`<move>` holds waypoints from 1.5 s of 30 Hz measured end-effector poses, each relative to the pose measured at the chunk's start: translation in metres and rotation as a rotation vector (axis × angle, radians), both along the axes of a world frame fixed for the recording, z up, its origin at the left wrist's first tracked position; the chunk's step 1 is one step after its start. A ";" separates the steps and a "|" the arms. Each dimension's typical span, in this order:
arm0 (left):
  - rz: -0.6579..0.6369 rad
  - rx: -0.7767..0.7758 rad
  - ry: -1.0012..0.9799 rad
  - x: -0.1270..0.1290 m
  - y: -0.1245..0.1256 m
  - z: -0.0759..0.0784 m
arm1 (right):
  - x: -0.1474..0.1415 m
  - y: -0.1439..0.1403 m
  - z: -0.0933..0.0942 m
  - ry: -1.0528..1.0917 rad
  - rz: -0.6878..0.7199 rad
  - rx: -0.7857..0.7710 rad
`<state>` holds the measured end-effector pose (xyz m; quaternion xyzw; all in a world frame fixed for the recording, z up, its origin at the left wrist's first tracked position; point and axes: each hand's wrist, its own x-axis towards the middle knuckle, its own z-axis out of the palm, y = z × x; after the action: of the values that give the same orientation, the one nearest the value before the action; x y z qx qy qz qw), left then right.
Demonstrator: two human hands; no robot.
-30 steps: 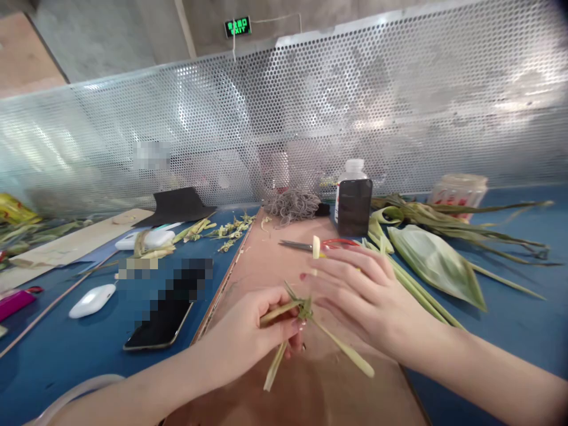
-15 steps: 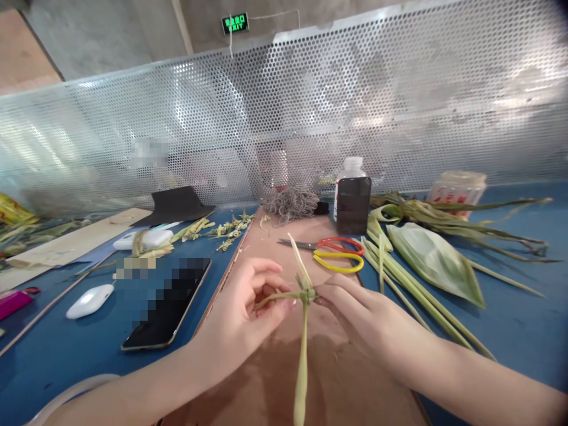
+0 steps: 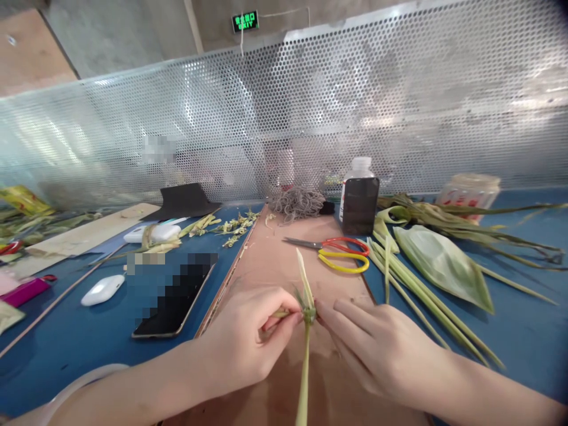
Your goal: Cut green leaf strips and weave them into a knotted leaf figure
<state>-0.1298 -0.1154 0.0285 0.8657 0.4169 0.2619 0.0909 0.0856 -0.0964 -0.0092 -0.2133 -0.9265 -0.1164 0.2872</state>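
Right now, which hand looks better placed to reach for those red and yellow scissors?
Probably the right hand. The scissors lie ahead of it on the brown board, with their handles towards that side. The left hand pinches the leaf knot from the other side, farther away.

Craft workshop: blue desk (image 3: 523,331) strewn with leaf strips (image 3: 421,284), scissors (image 3: 337,251) beside them; perforated metal screen (image 3: 310,118) behind desk, exit sign (image 3: 245,21) above screen.
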 end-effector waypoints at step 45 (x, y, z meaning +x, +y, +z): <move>-0.149 -1.065 -0.426 -0.010 0.028 0.004 | -0.003 -0.001 -0.004 0.222 -0.091 -0.092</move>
<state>-0.1399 -0.0878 0.0322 0.6557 0.4016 0.1775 0.6142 0.0827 -0.0969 -0.0130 -0.2796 -0.8828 -0.0625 0.3723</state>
